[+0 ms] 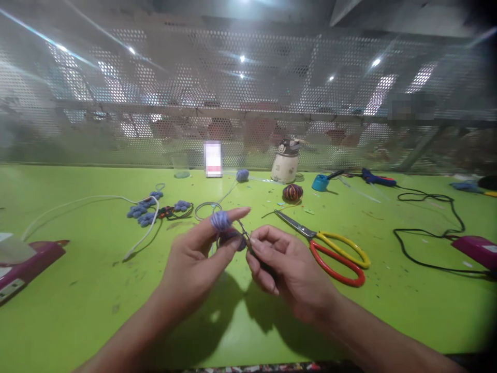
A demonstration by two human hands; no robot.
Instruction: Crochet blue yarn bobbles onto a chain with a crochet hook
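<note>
My left hand (196, 267) has blue-purple yarn (220, 221) wound round its outstretched index finger. Its thumb and other fingers pinch a small dark purple crochet piece (238, 242), partly hidden by the thumb. My right hand (291, 264) is closed round a thin crochet hook (243, 227), whose shaft reaches to the piece; most of the handle is hidden in the palm. From the left hand a strand runs back to a small blue-purple yarn ball (242, 175). To the right of my hands lie scissors (311, 234) with one yellow and one red handle.
Crocheted blue flowers (142, 211) and a white cable (93, 197) lie left. Further back are a phone (213, 159), a clear cup (180, 167), a bottle (284, 165), a multicoloured yarn ball (292, 193) and a blue pot (320, 182). Magenta power strips (33, 264) flank the green table.
</note>
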